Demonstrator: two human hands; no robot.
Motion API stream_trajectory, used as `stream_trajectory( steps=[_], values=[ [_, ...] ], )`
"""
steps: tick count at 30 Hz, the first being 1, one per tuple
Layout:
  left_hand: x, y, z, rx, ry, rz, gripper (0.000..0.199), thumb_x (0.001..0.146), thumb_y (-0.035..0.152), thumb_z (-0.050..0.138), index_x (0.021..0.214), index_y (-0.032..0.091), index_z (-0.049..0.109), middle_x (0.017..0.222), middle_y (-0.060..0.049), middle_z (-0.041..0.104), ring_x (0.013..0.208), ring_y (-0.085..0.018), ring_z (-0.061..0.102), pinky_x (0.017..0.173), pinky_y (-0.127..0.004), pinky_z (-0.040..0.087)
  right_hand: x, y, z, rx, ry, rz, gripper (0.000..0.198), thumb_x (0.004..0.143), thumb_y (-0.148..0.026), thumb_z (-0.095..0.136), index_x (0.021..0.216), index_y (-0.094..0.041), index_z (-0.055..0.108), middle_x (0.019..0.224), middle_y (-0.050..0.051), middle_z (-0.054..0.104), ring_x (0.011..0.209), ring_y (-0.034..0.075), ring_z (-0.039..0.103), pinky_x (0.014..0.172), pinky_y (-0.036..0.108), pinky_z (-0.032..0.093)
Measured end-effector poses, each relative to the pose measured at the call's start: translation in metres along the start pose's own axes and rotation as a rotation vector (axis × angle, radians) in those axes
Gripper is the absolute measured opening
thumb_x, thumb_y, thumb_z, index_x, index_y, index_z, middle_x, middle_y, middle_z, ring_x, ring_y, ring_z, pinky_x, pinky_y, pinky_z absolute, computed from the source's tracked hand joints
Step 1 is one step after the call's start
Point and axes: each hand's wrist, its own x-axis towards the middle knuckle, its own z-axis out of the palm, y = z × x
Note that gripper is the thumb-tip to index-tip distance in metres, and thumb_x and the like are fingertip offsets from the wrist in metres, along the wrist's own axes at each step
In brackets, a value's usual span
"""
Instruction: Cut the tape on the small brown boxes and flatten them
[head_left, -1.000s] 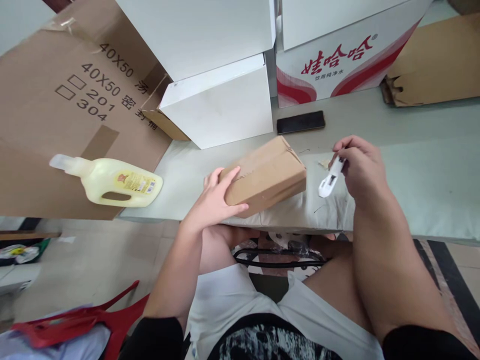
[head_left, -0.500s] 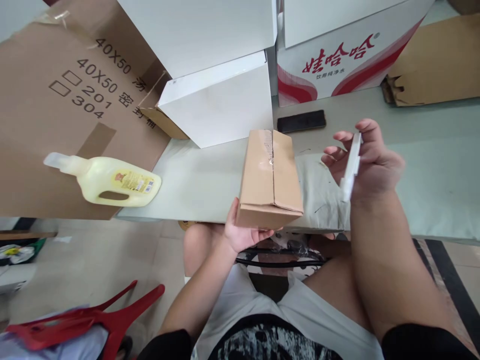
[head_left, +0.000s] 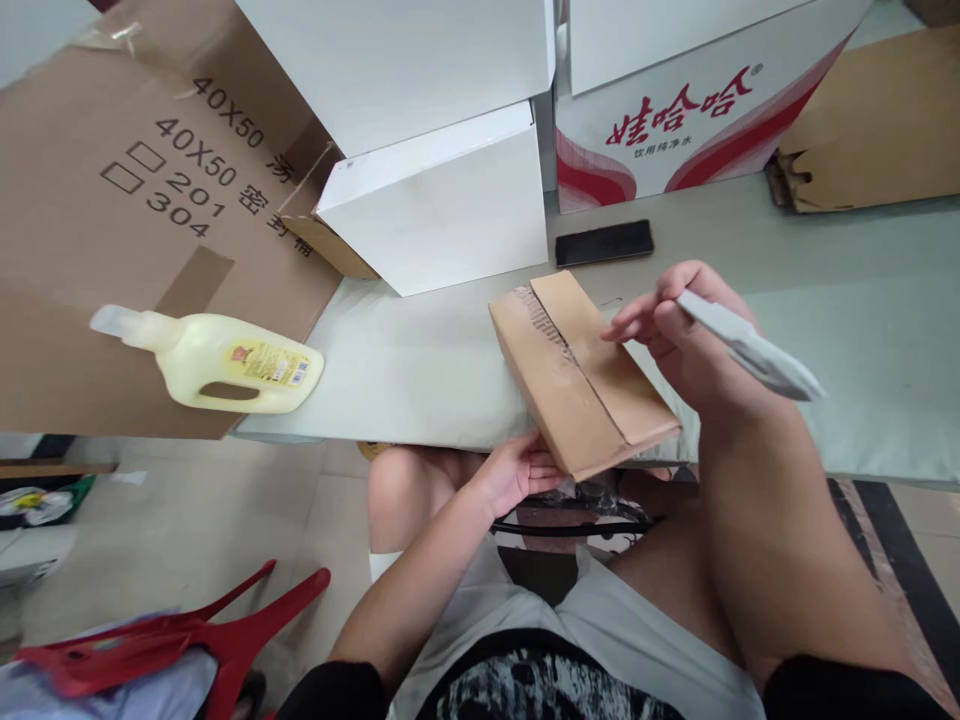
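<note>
A small brown cardboard box [head_left: 581, 375] lies turned at an angle near the front edge of the covered surface, its seam facing up and torn tape at the far end. My left hand [head_left: 525, 467] grips its near left corner, the fingers partly under it. Over the box's right side is my right hand [head_left: 697, 340], closed around a slim white box cutter [head_left: 754, 345] whose body points right and down across the wrist. The fingertips of that hand are at the box top; whether they touch it I cannot tell. No blade is visible.
A black phone [head_left: 604, 243] lies behind the box. White boxes [head_left: 442, 210] and a red-and-white carton [head_left: 675, 140] stand at the back. On the left are a large carton [head_left: 97, 270] and a pale yellow bottle [head_left: 240, 362]. A red chair [head_left: 187, 635] stands lower left.
The cardboard box has turned, its near end swinging right. My right hand has moved left to it and turned the box cutter over. My left hand has shifted slightly right.
</note>
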Motion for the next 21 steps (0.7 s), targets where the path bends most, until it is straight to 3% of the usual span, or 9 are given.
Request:
stream_trajectory(
  steps=[2,4,6,9,11,13,15,18,21],
  values=[
    [-0.003,0.004,-0.005,0.134,0.037,0.007,0.029,0.083,0.04,0.076,0.083,0.012,0.074,0.069,-0.013,0.077,0.061,-0.022,0.074,0.052,-0.027,0.055,-0.004,-0.004,0.003,-0.023,-0.093,0.062,0.049,0.083,-0.068,0.072,0.087,-0.028,0.045,0.085,0.001,0.074,0.084,0.023,0.074,0.085,0.04,0.06],
    [-0.009,0.012,-0.009,0.237,0.132,0.13,0.027,0.081,0.039,0.077,0.073,0.014,0.072,0.062,-0.009,0.073,0.054,-0.019,0.069,0.048,-0.024,0.047,-0.006,-0.007,0.004,-0.04,-0.172,0.114,0.048,0.084,-0.066,0.073,0.083,-0.027,0.046,0.082,0.002,0.074,0.084,0.024,0.075,0.081,0.038,0.059],
    [-0.02,0.024,-0.009,0.28,0.261,0.333,0.026,0.082,0.04,0.075,0.07,0.018,0.069,0.065,-0.004,0.071,0.062,-0.016,0.066,0.058,-0.025,0.05,-0.006,-0.007,0.003,-0.035,-0.212,0.13,0.047,0.085,-0.064,0.073,0.081,-0.026,0.047,0.078,0.001,0.073,0.08,0.023,0.074,0.078,0.036,0.058],
    [-0.04,0.045,0.004,0.355,0.371,0.659,0.016,0.084,0.04,0.072,0.083,0.023,0.071,0.084,-0.002,0.073,0.09,-0.02,0.068,0.09,-0.032,0.054,-0.005,-0.005,0.0,-0.02,-0.222,0.128,0.045,0.086,-0.062,0.074,0.08,-0.025,0.048,0.073,0.0,0.07,0.074,0.021,0.072,0.074,0.034,0.057],
    [-0.05,0.057,0.022,0.706,0.302,1.022,0.019,0.088,0.039,0.067,0.097,0.024,0.074,0.104,-0.008,0.074,0.104,-0.027,0.067,0.1,-0.043,0.052,-0.004,-0.004,-0.001,-0.031,-0.21,0.121,0.043,0.086,-0.061,0.074,0.08,-0.026,0.05,0.072,-0.001,0.069,0.071,0.02,0.071,0.071,0.033,0.056],
    [-0.054,0.062,0.04,0.966,0.276,1.206,0.024,0.088,0.037,0.065,0.107,0.025,0.075,0.119,-0.012,0.071,0.115,-0.032,0.063,0.107,-0.049,0.048,-0.005,-0.005,-0.003,-0.063,-0.185,0.099,0.041,0.088,-0.06,0.073,0.081,-0.026,0.051,0.073,-0.001,0.069,0.069,0.019,0.069,0.068,0.033,0.055],
    [-0.053,0.06,0.054,1.108,0.273,1.291,0.031,0.087,0.036,0.065,0.114,0.026,0.075,0.135,-0.013,0.065,0.13,-0.036,0.055,0.119,-0.056,0.037,-0.005,-0.006,-0.004,-0.095,-0.157,0.072,0.039,0.09,-0.059,0.071,0.08,-0.027,0.051,0.073,0.0,0.069,0.069,0.019,0.068,0.067,0.033,0.054],
    [-0.046,0.049,0.062,1.149,0.258,1.321,0.039,0.091,0.036,0.059,0.126,0.027,0.072,0.145,-0.012,0.061,0.145,-0.039,0.043,0.127,-0.061,0.022,-0.006,-0.005,-0.007,-0.089,-0.146,0.051,0.037,0.092,-0.058,0.068,0.079,-0.027,0.052,0.073,0.0,0.07,0.071,0.02,0.069,0.068,0.034,0.054],
    [-0.032,0.038,0.057,1.14,0.175,1.371,0.042,0.097,0.03,0.048,0.133,0.025,0.068,0.143,-0.013,0.064,0.146,-0.038,0.045,0.126,-0.06,0.025,-0.006,-0.004,-0.008,-0.089,-0.15,0.045,0.036,0.093,-0.056,0.068,0.081,-0.026,0.052,0.075,-0.001,0.071,0.072,0.02,0.07,0.069,0.034,0.053]
  ],
)
